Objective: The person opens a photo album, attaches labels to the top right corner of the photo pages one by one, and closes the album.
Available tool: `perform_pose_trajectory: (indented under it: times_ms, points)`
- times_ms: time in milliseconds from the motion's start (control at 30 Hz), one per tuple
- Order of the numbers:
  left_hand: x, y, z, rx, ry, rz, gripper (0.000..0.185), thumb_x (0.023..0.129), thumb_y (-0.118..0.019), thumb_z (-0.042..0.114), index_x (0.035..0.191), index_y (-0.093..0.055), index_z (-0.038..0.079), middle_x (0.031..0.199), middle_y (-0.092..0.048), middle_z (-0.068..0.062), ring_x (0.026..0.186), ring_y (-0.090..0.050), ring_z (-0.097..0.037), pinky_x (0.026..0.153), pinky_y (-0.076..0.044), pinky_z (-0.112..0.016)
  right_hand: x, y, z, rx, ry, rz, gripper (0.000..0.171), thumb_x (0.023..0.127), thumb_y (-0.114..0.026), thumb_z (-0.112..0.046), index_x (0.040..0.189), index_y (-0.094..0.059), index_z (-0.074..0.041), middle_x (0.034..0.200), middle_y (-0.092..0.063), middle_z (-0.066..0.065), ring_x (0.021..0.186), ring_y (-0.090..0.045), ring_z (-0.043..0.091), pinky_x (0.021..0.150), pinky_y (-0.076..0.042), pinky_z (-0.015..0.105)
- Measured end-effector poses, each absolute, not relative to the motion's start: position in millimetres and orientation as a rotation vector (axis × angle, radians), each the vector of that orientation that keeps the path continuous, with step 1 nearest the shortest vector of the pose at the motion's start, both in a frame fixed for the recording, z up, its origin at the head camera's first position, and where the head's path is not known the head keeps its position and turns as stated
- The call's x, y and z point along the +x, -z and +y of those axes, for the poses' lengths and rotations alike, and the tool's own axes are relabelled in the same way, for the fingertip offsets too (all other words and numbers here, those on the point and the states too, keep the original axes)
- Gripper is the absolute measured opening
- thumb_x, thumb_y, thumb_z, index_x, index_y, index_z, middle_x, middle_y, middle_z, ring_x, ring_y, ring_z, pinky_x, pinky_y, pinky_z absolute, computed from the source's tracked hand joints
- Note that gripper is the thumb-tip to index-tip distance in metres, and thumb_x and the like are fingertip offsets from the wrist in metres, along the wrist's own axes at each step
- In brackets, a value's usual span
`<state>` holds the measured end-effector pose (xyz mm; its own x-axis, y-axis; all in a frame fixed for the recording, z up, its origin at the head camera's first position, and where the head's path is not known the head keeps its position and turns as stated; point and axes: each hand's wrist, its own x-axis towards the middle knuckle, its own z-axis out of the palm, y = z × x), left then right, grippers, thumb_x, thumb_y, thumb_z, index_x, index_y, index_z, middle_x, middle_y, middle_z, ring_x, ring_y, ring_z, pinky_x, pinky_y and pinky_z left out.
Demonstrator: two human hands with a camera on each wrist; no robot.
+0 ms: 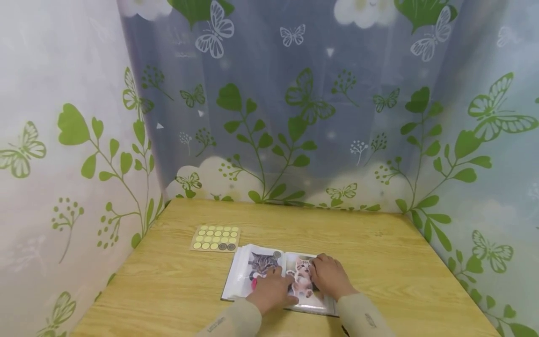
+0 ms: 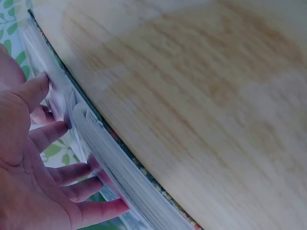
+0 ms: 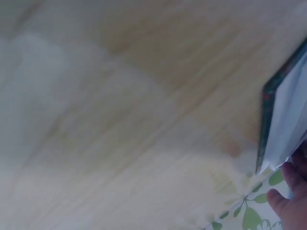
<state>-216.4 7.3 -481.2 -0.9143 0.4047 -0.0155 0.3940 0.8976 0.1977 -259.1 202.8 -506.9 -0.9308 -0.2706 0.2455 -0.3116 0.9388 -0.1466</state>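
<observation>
here, nearest the person, both hands lie flat on an open photo album (image 1: 269, 276) that rests on the wooden surface (image 1: 379, 252). the left hand (image 1: 269, 290) presses on the left-hand page, its fingers (image 2: 57, 175) straight and slightly spread along the stack of plastic sleeves, as the left wrist view shows. the right hand (image 1: 330, 276) rests on the right-hand page, fingers extended forward and relaxed; the right wrist view shows only a fingertip (image 3: 285, 201) by the album's corner, so little more can be told there.

to do this well, i judge that the palms should keep even, light pressure so the pages stay flat and the spine does not spring shut, with the fingertips sliding over the sleeves rather than digging in, since the plastic is likely slick and the album could skate on the smooth wood.

the album lies open face up, its long axis running left to right across the person, the spine pointing away from the body between the two hands. under and just beyond the fingers show two cat pictures, a grey tabby (image 1: 262, 263) on the left page and a kitten (image 1: 301, 271) on the right.

farther off, beyond the left fingers and apart from the album, lies a sticker sheet (image 1: 215, 238) of round dots. behind everything hangs a curtain (image 1: 294, 117) printed with green leaves and butterflies.
</observation>
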Motion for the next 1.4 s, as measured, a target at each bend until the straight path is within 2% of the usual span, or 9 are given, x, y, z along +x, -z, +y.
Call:
perform_pose_trajectory:
  times_ms: [233, 467, 767, 1067, 1400]
  points:
    - [-216.5, 485.3, 7.9, 0.636, -0.282, 3.029, 0.065, 0.080, -0.073, 0.058, 0.131, -0.063, 0.018, 0.133, -0.053, -0.017, 0.129, -0.045, -0.041, 0.093, -0.043, -0.068, -262.2, 503.7, 191.9, 0.420, -0.240, -2.930, 0.040, 0.099, -0.057, -0.028, 0.120, -0.064, 0.004, 0.126, -0.058, 0.021, 0.119, -0.054, 0.040, 0.100, -0.043, 0.057]
    - [-216.8, 488.7, 7.9, 0.598, -0.288, 3.042, 0.073, 0.079, -0.074, 0.059, 0.135, -0.060, 0.014, 0.133, -0.053, -0.017, 0.129, -0.046, -0.039, 0.094, -0.044, -0.066, -260.0, 506.9, 183.8, 0.448, -0.236, -2.925, 0.040, 0.102, -0.053, -0.030, 0.121, -0.064, 0.003, 0.125, -0.060, 0.021, 0.117, -0.055, 0.039, 0.098, -0.045, 0.058]
    - [-217.2, 487.7, 7.8, 0.612, -0.272, 3.059, 0.072, 0.080, -0.073, 0.059, 0.136, -0.060, 0.016, 0.134, -0.052, -0.017, 0.129, -0.046, -0.039, 0.094, -0.044, -0.066, -258.0, 515.1, 176.3, 0.340, -0.177, -2.961, 0.051, 0.104, -0.045, -0.038, 0.133, -0.057, 0.002, 0.136, -0.056, 0.020, 0.126, -0.050, 0.039, 0.102, -0.039, 0.062]
    - [-214.5, 489.5, 8.7, 0.623, -0.255, 3.075, 0.069, 0.080, -0.073, 0.059, 0.133, -0.063, 0.017, 0.129, -0.054, -0.015, 0.125, -0.048, -0.038, 0.091, -0.046, -0.064, -254.2, 520.8, 180.4, 0.389, -0.171, -2.920, 0.048, 0.103, -0.048, -0.035, 0.136, -0.056, -0.001, 0.140, -0.053, 0.020, 0.128, -0.050, 0.038, 0.103, -0.037, 0.063]
    - [-216.4, 488.3, 9.3, 0.593, -0.269, 3.045, 0.071, 0.080, -0.073, 0.059, 0.135, -0.061, 0.016, 0.136, -0.051, -0.016, 0.129, -0.045, -0.039, 0.095, -0.044, -0.065, -245.8, 514.9, 178.6, 0.493, -0.204, -2.928, 0.049, 0.103, -0.047, -0.032, 0.139, -0.053, 0.001, 0.144, -0.050, 0.020, 0.134, -0.045, 0.036, 0.108, -0.030, 0.065]
